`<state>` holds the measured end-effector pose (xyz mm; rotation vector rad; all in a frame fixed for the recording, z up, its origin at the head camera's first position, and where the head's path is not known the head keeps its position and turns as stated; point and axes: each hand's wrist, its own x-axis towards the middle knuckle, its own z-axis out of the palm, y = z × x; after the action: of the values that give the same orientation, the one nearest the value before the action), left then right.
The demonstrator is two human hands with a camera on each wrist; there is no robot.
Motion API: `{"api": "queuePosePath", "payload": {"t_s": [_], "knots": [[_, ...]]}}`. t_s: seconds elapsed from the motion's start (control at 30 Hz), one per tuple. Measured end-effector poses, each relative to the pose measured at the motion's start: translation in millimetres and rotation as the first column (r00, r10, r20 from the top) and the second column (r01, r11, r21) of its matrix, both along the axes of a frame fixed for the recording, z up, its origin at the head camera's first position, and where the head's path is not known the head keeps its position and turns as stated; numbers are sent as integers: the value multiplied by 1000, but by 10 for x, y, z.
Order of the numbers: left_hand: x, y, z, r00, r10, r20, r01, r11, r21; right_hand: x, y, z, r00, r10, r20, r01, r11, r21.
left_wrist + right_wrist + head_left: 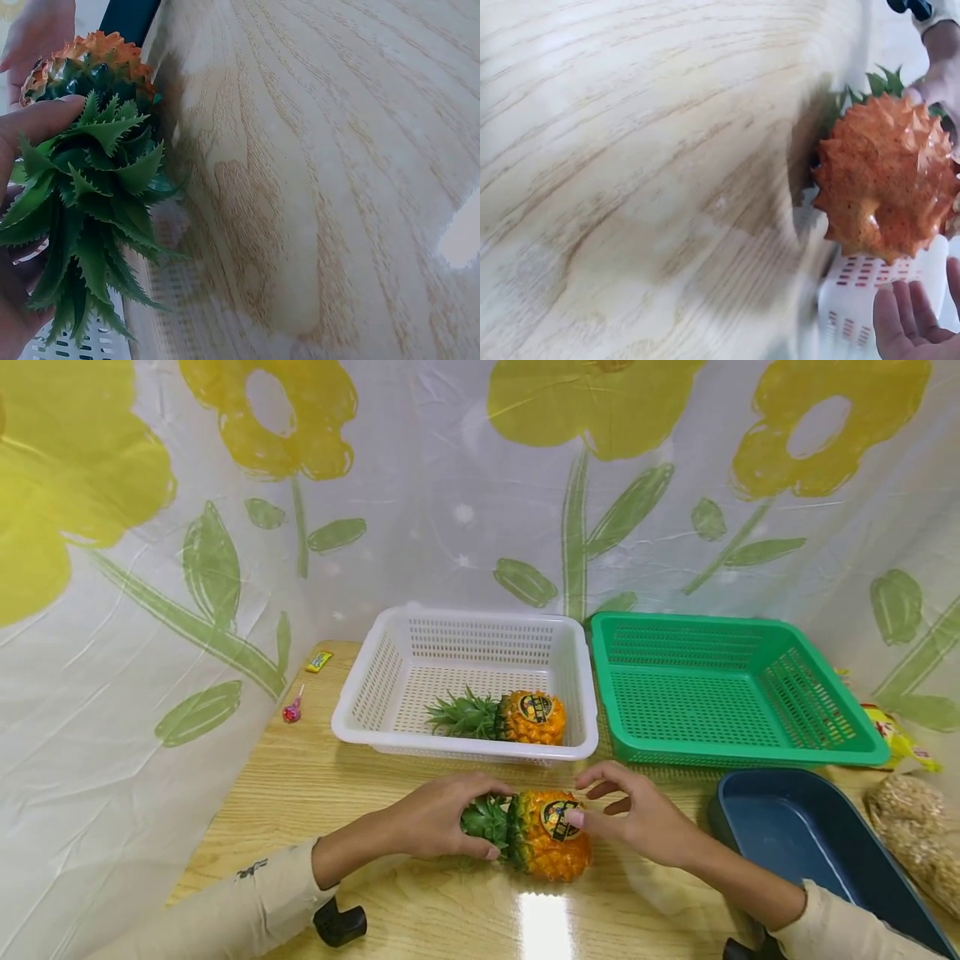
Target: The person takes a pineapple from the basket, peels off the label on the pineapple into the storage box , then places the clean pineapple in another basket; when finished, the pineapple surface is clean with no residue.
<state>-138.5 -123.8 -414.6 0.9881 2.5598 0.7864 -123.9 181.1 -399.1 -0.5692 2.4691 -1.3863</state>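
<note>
A pineapple [553, 852] with a round dark label lies on its side on the wooden table, its green crown to the left. My left hand [435, 818] grips it by the leaves, thumb on the near side and fingers on the far side. In the left wrist view the spiky crown [90, 195] sits between thumb and fingers. At the fruit's right end is my right hand [637, 818], fingers spread and loosely bent. The right wrist view shows these fingers [907, 311] apart from the orange base [885, 180].
Behind stands a white basket [465, 746] holding another pineapple [553, 722]. To its right is a green basket [750, 753], with a dark blue bin [795, 827] in front. A bagged grainy item [911, 818] lies far right; a lollipop [292, 710] and yellow candy [318, 662] lie left.
</note>
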Motion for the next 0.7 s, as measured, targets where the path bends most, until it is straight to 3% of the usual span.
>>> {"api": "queuePosePath", "payload": {"t_s": [0.43,0.7], "knots": [[-11,0,9,1000,8,24,-8,1000,-1,8,7,-2,1000,1,-27,-1,1000,4],[-7,-1,3,1000,3,27,-3,1000,-2,0,-18,-4,999,-35,7,35,999,39]]}}
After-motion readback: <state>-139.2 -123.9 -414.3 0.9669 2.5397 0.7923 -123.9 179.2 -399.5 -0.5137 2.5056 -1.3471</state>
